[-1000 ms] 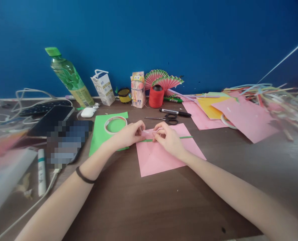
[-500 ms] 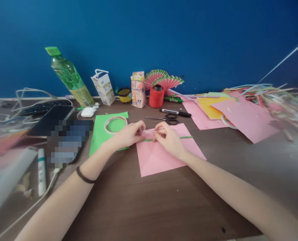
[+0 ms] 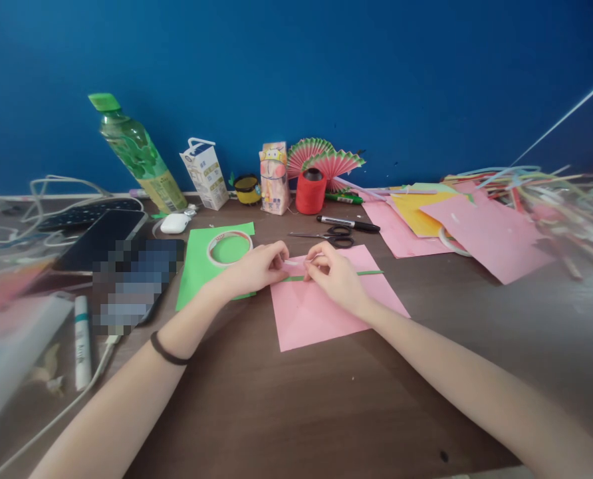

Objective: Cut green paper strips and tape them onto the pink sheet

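Note:
A square pink paper sheet lies on the brown desk in front of me, with a thin green paper strip across its far part. My left hand and my right hand meet over the sheet's far edge, fingertips pinched together. Between them they hold a small pale piece, perhaps tape, just above the strip. Left of my left hand, a roll of tape rests on a green paper sheet.
Scissors and a black marker lie behind the sheet, with a red thread spool, paper fans, cartons and a green bottle along the blue wall. A phone and cables are left; coloured papers and strips right.

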`<state>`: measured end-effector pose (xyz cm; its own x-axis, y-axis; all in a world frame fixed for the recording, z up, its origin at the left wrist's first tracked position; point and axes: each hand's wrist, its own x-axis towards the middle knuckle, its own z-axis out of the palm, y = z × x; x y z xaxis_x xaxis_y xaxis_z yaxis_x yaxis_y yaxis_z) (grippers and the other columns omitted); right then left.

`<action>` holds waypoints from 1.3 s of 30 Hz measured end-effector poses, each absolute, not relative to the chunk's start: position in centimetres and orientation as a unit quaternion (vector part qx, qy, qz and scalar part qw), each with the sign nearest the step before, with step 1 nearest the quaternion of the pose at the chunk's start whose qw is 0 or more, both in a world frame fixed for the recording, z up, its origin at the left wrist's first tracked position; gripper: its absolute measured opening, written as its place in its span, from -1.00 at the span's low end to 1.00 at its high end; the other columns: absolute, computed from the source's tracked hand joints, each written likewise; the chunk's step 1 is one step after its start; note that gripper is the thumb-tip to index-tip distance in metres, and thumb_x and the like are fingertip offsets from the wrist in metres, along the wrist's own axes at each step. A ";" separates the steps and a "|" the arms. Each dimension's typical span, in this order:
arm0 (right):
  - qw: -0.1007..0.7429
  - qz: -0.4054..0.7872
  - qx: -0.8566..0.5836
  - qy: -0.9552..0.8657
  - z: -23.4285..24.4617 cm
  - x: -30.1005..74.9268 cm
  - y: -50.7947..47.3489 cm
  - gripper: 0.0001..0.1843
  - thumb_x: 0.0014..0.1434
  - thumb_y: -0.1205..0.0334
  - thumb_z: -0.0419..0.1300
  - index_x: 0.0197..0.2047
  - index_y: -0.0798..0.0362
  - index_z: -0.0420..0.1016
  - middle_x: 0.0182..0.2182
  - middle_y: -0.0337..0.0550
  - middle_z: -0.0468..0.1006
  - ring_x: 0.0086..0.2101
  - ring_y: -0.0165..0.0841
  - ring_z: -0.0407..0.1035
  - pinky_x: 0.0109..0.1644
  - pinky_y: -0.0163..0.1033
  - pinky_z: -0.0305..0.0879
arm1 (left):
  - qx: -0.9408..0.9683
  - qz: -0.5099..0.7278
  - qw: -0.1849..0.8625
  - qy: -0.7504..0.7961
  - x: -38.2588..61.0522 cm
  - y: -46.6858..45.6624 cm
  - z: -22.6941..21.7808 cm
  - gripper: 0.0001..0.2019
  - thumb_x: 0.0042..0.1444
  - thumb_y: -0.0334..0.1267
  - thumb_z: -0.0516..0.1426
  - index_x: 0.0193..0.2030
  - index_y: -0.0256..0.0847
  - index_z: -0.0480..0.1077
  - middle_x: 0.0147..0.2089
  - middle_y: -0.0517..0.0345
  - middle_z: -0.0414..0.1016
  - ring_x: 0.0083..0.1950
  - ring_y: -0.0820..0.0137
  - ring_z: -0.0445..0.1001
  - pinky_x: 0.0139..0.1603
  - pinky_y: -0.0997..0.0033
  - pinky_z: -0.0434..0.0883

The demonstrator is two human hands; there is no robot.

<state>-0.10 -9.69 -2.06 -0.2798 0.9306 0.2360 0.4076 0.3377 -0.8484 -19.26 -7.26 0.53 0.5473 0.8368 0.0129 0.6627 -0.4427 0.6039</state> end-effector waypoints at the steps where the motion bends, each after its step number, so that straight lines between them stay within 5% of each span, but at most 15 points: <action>1: 0.383 0.342 -0.463 -0.723 -2.0 -0.1 -9.7 -0.92 0.11 0.31 0.02 -0.31 -0.03 0.16 -0.55 -0.29 0.51 -0.48 -0.36 0.39 -0.32 -0.25 0.20 | 0.833 0.157 0.281 0.449 -19.2 -7.3 0.6 -0.87 -0.04 -0.31 0.06 -0.31 -0.16 0.20 -0.42 0.23 0.35 -0.40 0.41 0.33 -0.38 0.43 0.22; 12: 0.399 0.367 -0.466 -0.699 -1.8 -0.2 -9.7 -0.92 0.11 0.24 0.05 -0.32 -0.01 0.17 -0.59 -0.32 0.46 -0.51 -0.38 0.38 -0.37 -0.27 0.19 | 0.791 0.129 0.373 0.467 -19.6 -7.3 2.1 -0.89 -0.02 -0.27 0.04 -0.31 -0.16 0.18 -0.40 0.23 0.35 -0.37 0.40 0.34 -0.35 0.41 0.26; 39: 0.399 0.376 -0.464 -0.696 -1.9 0.0 -9.6 -0.94 0.12 0.25 0.03 -0.32 -0.01 0.17 -0.59 -0.31 0.45 -0.51 -0.40 0.37 -0.36 -0.27 0.19 | 0.797 0.108 0.351 0.480 -19.4 -7.6 2.4 -0.86 -0.05 -0.26 0.04 -0.32 -0.17 0.19 -0.40 0.22 0.35 -0.39 0.40 0.33 -0.39 0.41 0.25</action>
<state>-0.05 -9.58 -1.88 -0.2500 0.9458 0.2072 0.3457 0.2870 -0.8934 -19.35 -7.61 2.41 0.5155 0.8409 -0.1649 0.6897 -0.2929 0.6622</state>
